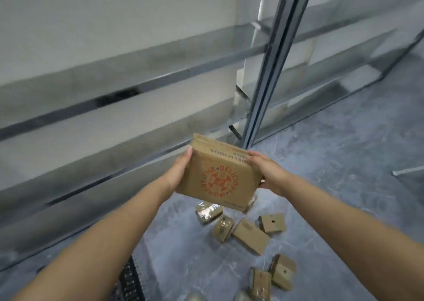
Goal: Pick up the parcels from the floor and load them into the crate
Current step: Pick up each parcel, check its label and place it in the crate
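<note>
Right fingers [253,157] lay curled together over the upper right edge of the cardboard box [218,179], with the thumb lower on the same side. We read the right hand [269,174] as pinching that edge. Opposite, we saw the thumb [188,152] of the left hand [177,174] laid straight up the box's left edge to its far corner, the palm pressed to that side. The other left fingers were hidden behind the box, and we could not tell whether they were spread or together. The 2 wrists sat nearly level. The left forearm [103,238] and right forearm [344,227], both bare, ran forward from the bottom corners of the view and converged on the box.

The box hung in the air between the 2 hands, tilted with its far edge raised and its round orange print facing us. Below it, on the grey floor [344,163], we counted at least 6 brown parcels [250,235] lying close together, some wrapped in shiny tape. A dark slotted object [132,284] showed at the bottom edge, and blur kept us from identifying it. Metal shelving [137,87] ran along the left, with 1 grey upright post [275,71] behind the box.
</note>
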Available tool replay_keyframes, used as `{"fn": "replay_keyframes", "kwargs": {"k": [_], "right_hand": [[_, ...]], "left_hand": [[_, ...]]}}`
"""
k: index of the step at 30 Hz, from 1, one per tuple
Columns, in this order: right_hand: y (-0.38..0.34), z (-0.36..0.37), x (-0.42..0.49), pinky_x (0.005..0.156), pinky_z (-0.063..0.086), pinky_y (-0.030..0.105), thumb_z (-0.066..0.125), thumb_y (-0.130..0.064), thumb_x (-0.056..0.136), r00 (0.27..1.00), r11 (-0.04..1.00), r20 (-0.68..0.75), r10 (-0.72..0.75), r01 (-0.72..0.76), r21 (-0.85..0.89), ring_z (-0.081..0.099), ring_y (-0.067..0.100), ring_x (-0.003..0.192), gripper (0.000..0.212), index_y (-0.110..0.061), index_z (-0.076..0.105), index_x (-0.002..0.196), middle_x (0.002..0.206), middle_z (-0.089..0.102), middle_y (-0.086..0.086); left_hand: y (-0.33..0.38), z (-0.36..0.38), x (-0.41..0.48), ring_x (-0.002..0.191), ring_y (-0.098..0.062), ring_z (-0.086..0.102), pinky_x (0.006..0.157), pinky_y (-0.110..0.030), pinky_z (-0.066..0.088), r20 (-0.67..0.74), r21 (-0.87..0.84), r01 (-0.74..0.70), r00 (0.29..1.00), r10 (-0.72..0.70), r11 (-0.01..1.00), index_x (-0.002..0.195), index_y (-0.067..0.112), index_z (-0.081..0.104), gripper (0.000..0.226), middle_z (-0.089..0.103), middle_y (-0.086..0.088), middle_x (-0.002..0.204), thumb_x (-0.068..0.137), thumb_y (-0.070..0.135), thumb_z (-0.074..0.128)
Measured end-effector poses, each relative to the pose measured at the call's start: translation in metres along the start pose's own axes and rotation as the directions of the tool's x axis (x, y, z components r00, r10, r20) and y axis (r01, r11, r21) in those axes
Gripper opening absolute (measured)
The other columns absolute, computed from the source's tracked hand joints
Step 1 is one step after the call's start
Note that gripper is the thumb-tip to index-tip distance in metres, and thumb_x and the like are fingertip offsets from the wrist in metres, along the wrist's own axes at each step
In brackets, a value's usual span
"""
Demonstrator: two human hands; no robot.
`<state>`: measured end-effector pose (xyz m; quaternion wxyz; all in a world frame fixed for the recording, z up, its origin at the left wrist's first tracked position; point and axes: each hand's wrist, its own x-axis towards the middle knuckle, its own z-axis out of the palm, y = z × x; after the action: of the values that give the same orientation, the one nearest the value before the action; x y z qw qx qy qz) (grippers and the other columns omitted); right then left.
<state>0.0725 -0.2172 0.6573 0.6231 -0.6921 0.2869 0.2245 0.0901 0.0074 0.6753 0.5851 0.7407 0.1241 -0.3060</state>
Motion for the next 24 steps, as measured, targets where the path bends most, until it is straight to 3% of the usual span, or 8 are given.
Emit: {"fn": "replay_keyframes", "kwargs": {"k": [2, 5, 9, 12, 13, 16, 20, 24], "right_hand": [[-0.043, -0.002, -0.027, 0.084, 0.048, 0.04, 0.048, -0.035, 0.095, 0.992, 0.993, -0.015, -0.121, 0.121, -0.013, 0.056, 0.015, 0.096, 0.033, -0.033, 0.049, 0.128, 0.117, 0.058, -0.001], [-0.097, -0.004, -0.063, 0.087, 0.047, 0.041, 0.049, -0.034, 0.095, 0.956, 0.956, -0.038, -0.291, 0.288, -0.059, 0.054, 0.017, 0.098, 0.038, -0.029, 0.044, 0.133, 0.119, 0.055, -0.001], [-0.159, -0.005, -0.11, 0.08, 0.049, 0.037, 0.054, -0.033, 0.092, 0.886, 0.888, -0.062, -0.46, 0.457, -0.056, 0.055, 0.018, 0.1, 0.049, -0.029, 0.04, 0.138, 0.128, 0.052, 0.001], [-0.196, -0.008, -0.144, 0.065, 0.047, 0.028, 0.056, -0.029, 0.092, 0.803, 0.808, -0.085, -0.59, 0.587, -0.059, 0.054, 0.011, 0.09, 0.051, -0.027, 0.038, 0.14, 0.123, 0.049, -0.001], [-0.205, -0.01, -0.152, 0.066, 0.048, 0.028, 0.059, -0.029, 0.091, 0.771, 0.776, -0.092, -0.63, 0.629, -0.046, 0.055, 0.011, 0.091, 0.054, -0.026, 0.038, 0.141, 0.126, 0.049, -0.001], [-0.225, -0.012, -0.172, 0.093, 0.051, 0.042, 0.067, -0.026, 0.086, 0.678, 0.685, -0.121, -0.725, 0.728, -0.03, 0.053, 0.02, 0.115, 0.068, -0.025, 0.032, 0.144, 0.142, 0.043, 0.001], [-0.239, -0.016, -0.189, 0.102, 0.045, 0.044, 0.072, -0.025, 0.081, 0.605, 0.604, -0.11, -0.788, 0.795, 0.05, 0.049, 0.021, 0.123, 0.084, -0.025, 0.023, 0.149, 0.148, 0.038, 0.001], [-0.249, -0.026, -0.197, 0.102, 0.046, 0.047, 0.077, -0.033, 0.073, 0.62, 0.616, -0.065, -0.782, 0.784, 0.072, 0.053, 0.024, 0.121, 0.094, -0.025, 0.023, 0.149, 0.144, 0.043, 0.0]], "left_hand": [[0.042, -0.012, -0.023, 0.117, -0.011, 0.045, 0.093, -0.026, 0.03, -0.052, -0.003, -0.065, 0.997, 0.065, 0.998, 0.137, 0.026, 0.041, 0.057, 0.046, 0.005, 0.134, 0.095, 0.058, 0.018], [0.097, -0.027, -0.056, 0.133, -0.018, 0.037, 0.101, -0.031, 0.029, -0.1, -0.004, -0.153, 0.983, 0.151, 0.988, 0.145, 0.025, 0.032, 0.07, 0.037, -0.001, 0.148, 0.09, 0.067, 0.022], [0.153, -0.046, -0.094, 0.122, -0.014, 0.049, 0.105, -0.035, 0.032, -0.172, -0.031, -0.304, 0.94, 0.295, 0.952, 0.133, 0.03, 0.05, 0.077, 0.053, 0.002, 0.137, 0.081, 0.079, 0.024], [0.188, -0.058, -0.122, 0.095, -0.009, 0.055, 0.087, -0.03, 0.042, -0.205, -0.122, -0.438, 0.889, 0.409, 0.891, 0.113, 0.026, 0.061, 0.057, 0.062, 0.005, 0.11, 0.096, 0.059, 0.018], [0.196, -0.061, -0.129, 0.097, -0.008, 0.053, 0.085, -0.027, 0.041, -0.224, -0.134, -0.47, 0.872, 0.435, 0.872, 0.121, 0.022, 0.057, 0.053, 0.057, 0.007, 0.117, 0.098, 0.054, 0.021], [0.216, -0.073, -0.152, 0.121, -0.012, 0.036, 0.093, -0.028, 0.03, -0.267, -0.106, -0.566, 0.808, 0.525, 0.818, 0.134, 0.02, 0.044, 0.039, 0.042, 0.01, 0.125, 0.099, 0.036, 0.04], [0.225, -0.089, -0.17, 0.11, -0.021, 0.053, 0.079, -0.036, 0.049, -0.153, -0.213, -0.496, 0.868, 0.473, 0.842, 0.136, 0.031, 0.039, 0.059, 0.05, 0.006, 0.133, 0.085, 0.054, 0.057], [0.23, -0.094, -0.185, 0.111, -0.022, 0.057, 0.107, -0.051, 0.033, 0.002, -0.15, -0.408, 0.911, 0.413, 0.901, 0.126, 0.031, 0.053, 0.057, 0.06, -0.003, 0.118, 0.079, 0.063, 0.05]]}}
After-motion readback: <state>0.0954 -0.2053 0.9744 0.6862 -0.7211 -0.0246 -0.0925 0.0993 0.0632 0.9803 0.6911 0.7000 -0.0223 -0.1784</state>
